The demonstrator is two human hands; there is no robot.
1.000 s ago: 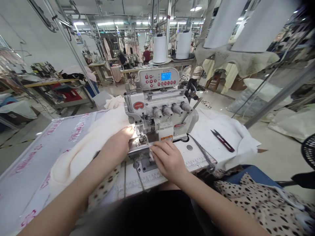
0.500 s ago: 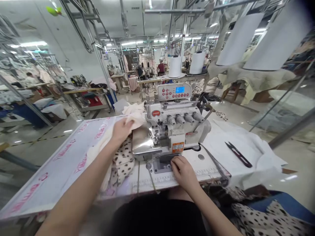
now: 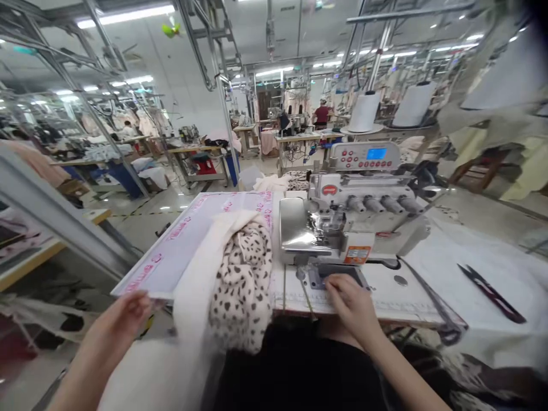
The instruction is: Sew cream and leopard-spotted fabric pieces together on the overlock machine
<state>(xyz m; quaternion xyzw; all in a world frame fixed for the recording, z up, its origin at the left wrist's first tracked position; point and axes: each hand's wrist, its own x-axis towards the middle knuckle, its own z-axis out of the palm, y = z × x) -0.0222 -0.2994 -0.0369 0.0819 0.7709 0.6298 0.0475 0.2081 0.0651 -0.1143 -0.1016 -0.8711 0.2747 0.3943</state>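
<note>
My left hand (image 3: 128, 314) is off the table's front left edge, its fingers curled together with nothing visible in them; it is slightly blurred. Right of it, cream fabric (image 3: 199, 274) and dark-spotted fabric (image 3: 244, 279) lie bunched over the table edge, hanging toward my lap. An overlock sewing machine (image 3: 363, 194) with a lit blue display stands right of the fabric. At the recess (image 3: 319, 277) in front of the machine rests my right hand (image 3: 353, 299), fingers bent together. Whatever they may hold is hidden.
Thread snips (image 3: 492, 294) lie on white material at the right. The film-covered table extension (image 3: 184, 237) has pink print. Large white thread cones (image 3: 363, 111) stand behind the machine. A metal post (image 3: 72, 211) slants at the left. A person (image 3: 322, 113) is in the distance.
My left hand has left the cloth beside the machine and moved down and left. The cream and spotted fabrics now drape over the front edge. My right hand stays by the recess; the view has turned left.
</note>
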